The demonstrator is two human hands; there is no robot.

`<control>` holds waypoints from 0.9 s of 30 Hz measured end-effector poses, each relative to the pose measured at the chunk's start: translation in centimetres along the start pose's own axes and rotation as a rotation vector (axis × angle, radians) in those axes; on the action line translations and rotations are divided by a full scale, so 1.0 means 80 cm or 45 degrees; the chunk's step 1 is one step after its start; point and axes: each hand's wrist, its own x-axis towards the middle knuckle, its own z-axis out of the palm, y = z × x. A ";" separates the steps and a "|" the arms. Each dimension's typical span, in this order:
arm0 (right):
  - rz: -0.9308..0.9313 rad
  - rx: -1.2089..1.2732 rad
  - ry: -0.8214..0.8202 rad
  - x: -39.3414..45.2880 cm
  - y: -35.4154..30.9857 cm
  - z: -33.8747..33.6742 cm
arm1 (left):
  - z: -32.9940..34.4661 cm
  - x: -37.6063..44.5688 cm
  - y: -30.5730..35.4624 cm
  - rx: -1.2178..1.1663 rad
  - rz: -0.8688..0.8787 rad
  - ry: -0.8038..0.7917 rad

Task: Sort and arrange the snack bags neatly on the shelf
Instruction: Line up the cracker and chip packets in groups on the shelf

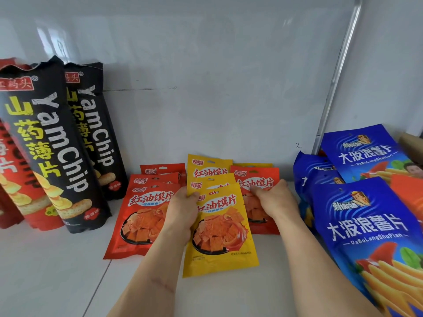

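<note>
On the white shelf (57, 271) stand three rows of small snack bags. My left hand (182, 210) grips the left edge of the front yellow bag (223, 234), thumb on its face. Behind it stand more yellow bags (209, 170). To the left is a row of red bags (139, 216). My right hand (273, 197) rests on the front red bag (257, 186) of the right row, fingers curled over its top half.
Tall black Yam Chip bags (57, 145) and red ones (13, 179) lean at the left. Large blue crisp bags (370, 225) are stacked at the right, beside a metal upright (336, 81). The white back wall is close behind.
</note>
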 end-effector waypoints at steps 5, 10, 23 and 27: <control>0.016 0.256 0.003 0.011 0.005 -0.001 | 0.004 -0.003 0.000 0.046 0.034 -0.003; -0.074 0.676 0.018 0.009 0.006 -0.022 | 0.008 -0.008 0.003 -0.020 0.039 -0.051; -0.391 0.657 0.225 -0.010 0.003 -0.063 | 0.022 0.027 0.030 0.481 0.216 0.092; -0.380 0.663 0.262 -0.011 0.003 -0.061 | 0.027 0.034 0.026 0.704 0.218 0.154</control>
